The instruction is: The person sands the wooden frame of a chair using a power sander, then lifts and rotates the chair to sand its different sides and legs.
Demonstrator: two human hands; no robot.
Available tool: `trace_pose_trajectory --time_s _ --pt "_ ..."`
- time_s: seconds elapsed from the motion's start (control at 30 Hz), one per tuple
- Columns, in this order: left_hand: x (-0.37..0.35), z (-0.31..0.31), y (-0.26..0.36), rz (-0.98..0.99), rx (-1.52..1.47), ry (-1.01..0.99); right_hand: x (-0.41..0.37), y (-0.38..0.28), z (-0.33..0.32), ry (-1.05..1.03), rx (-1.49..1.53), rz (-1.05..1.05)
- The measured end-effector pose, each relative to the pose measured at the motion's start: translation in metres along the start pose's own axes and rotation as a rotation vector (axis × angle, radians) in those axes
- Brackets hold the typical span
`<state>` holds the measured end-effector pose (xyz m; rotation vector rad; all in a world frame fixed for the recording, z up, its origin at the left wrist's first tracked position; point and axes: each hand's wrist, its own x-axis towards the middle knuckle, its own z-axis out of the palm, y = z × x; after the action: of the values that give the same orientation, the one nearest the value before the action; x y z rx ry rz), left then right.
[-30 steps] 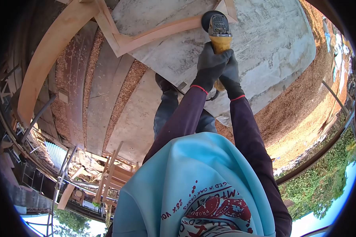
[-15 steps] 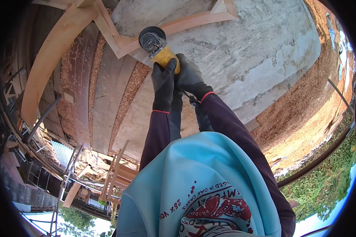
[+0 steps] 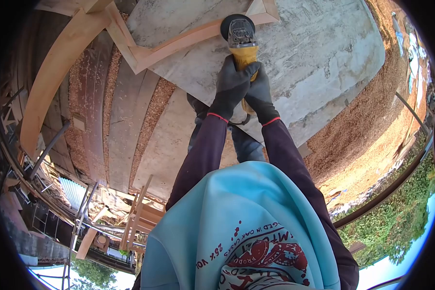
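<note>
Both gloved hands are closed round a yellow angle grinder [image 3: 244, 54] with a dark round disc at its head. My left hand [image 3: 230, 83] wraps the body from the left side, thumb over the top. From the right, my right hand [image 3: 260, 92] grips it a little lower, with part of the yellow handle showing below. The disc overlaps the right part of a curved, angled wooden piece [image 3: 186, 40], near its right-hand corner. That piece lies across a grey, scuffed board [image 3: 319, 63].
At the left a large curved wooden beam [image 3: 58, 65] arches past several planks [image 3: 130, 116] with shavings between them. More wood shavings [image 3: 353, 130] cover the ground at the right. Timber pieces [image 3: 142, 217] stand at the lower left, and a dark rail [image 3: 386, 203] curves at the lower right.
Both hands have carried the grinder to the right along the curved wooden piece, from near its left bend towards its right corner. The grinder now points more straight ahead.
</note>
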<state>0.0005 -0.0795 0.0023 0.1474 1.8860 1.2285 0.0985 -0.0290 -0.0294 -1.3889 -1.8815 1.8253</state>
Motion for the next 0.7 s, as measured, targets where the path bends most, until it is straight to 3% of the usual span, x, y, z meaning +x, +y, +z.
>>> trace_pose_trajectory --time_s 0.13,0.33,0.7 --pt "0.013 0.034 0.009 0.052 0.012 -0.039 0.014 0.006 -0.028 0.095 -0.094 0.004" --pt "0.030 0.059 0.033 0.071 0.133 -0.110 0.034 0.002 -0.053 0.138 0.054 0.007" --pt "0.025 0.032 0.013 0.026 0.054 -0.030 0.032 -0.002 -0.034 0.025 -0.082 0.002"
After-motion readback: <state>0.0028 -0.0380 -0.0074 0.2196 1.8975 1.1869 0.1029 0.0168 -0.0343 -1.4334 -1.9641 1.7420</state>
